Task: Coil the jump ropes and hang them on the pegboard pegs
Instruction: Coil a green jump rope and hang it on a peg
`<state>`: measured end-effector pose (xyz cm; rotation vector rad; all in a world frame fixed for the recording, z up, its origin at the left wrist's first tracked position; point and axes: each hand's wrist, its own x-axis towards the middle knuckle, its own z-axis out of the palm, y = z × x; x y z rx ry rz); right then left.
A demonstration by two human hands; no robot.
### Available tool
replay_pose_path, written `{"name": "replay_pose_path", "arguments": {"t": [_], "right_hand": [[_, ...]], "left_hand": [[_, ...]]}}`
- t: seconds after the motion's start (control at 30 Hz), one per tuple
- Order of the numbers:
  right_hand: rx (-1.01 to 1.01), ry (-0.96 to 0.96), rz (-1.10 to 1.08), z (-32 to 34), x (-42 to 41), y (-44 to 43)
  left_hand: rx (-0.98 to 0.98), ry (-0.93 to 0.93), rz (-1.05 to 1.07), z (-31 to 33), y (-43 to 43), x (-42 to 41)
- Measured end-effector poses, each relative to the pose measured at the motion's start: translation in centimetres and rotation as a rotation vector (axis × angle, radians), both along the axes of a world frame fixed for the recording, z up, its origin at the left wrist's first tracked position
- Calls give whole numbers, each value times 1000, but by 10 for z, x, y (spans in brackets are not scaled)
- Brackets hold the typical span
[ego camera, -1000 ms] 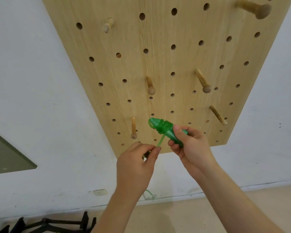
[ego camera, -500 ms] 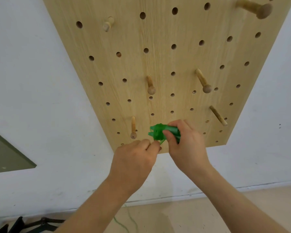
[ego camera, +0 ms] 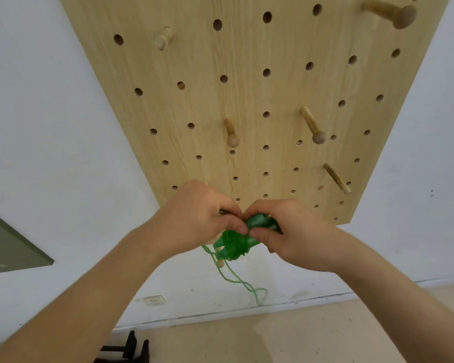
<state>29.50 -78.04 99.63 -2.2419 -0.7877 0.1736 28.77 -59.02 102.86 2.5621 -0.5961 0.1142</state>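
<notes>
A green jump rope [ego camera: 233, 244] has its cord wound round its green handles, and a loose end of cord [ego camera: 243, 282] dangles below. My right hand [ego camera: 286, 231] grips the handles below the lower edge of the wooden pegboard [ego camera: 247, 87]. My left hand [ego camera: 197, 218] pinches the cord against the bundle, meeting the right hand's fingers. Wooden pegs stick out of the board, one [ego camera: 231, 133] above the hands and another [ego camera: 313, 125] to its right. The lowest left peg is mostly hidden behind my left hand.
More pegs sit at top left [ego camera: 164, 38], top right [ego camera: 389, 11] and lower right [ego camera: 337, 178]. White wall surrounds the board, with a socket [ego camera: 154, 300] low down. A black stand [ego camera: 131, 348] lies on the light floor. A grey-green panel [ego camera: 8, 247] shows at left.
Both hands dropped lower and came together on the bundle. The handles tipped downward, more cord is wound on, and a loose cord end now hangs below.
</notes>
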Motion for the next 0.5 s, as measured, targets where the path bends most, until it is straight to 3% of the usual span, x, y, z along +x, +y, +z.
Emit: {"name": "replay_pose_path", "arguments": {"t": [0.1, 0.27, 0.37, 0.5], "right_hand": [[239, 206, 65, 11, 4, -6], [555, 405, 162, 18, 12, -15], [724, 522, 177, 6, 14, -15], [977, 623, 12, -17, 14, 1]], "left_hand": [[-275, 257, 57, 7, 5, 9], [-693, 433, 45, -7, 5, 9], [-1002, 593, 153, -27, -6, 5], [-1181, 537, 341, -55, -29, -7]]}}
